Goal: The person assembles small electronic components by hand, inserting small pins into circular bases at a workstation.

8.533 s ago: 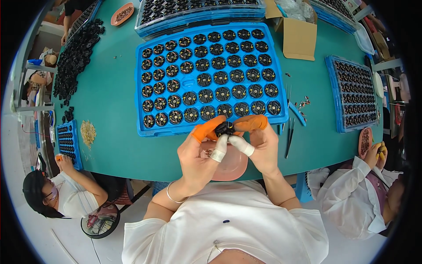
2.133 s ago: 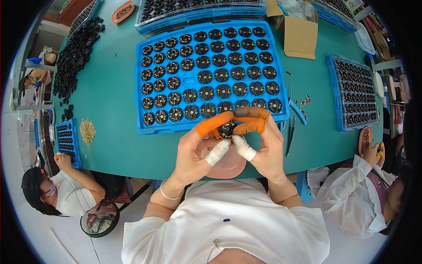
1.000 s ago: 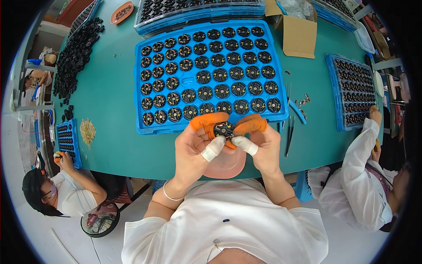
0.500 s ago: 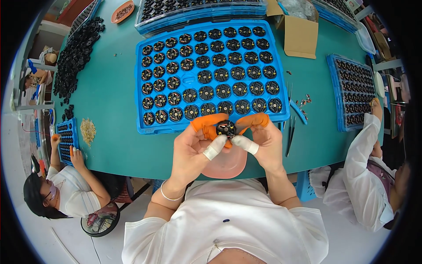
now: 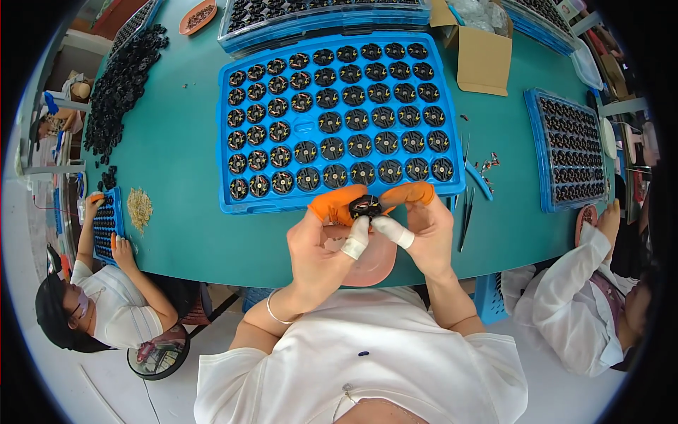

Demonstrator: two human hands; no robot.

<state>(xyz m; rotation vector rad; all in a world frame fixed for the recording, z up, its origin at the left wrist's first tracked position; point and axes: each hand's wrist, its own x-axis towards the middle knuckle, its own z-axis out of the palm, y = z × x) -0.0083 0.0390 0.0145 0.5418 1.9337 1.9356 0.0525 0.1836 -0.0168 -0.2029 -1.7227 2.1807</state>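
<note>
Just below the tray's near edge, my left hand (image 5: 318,237) and my right hand (image 5: 425,230) hold one round black part with small wires (image 5: 364,205) between them. Both are closed on it, thumbs in white finger covers at the near side and forefingers in orange covers at the far side. The part is tilted, and fingertips hide its edges. Beyond them lies a blue tray (image 5: 224,205) filled with rows of similar black discs showing yellow and red wires; one slot around its middle has no disc. Beneath my hands sits a pink bowl (image 5: 378,265).
Tweezers (image 5: 467,222) and blue-handled pliers (image 5: 480,181) lie right of the tray, by wire scraps (image 5: 489,162). A cardboard box (image 5: 484,63) and stacked trays (image 5: 325,28) stand behind. Black parts (image 5: 120,92) are heaped left. Co-workers sit at both sides, near trays (image 5: 107,219) (image 5: 575,152).
The black part has been tipped between my fingers, and my left hand has shifted slightly right. At the right, the co-worker's hand has moved from the tray toward a small reddish dish.
</note>
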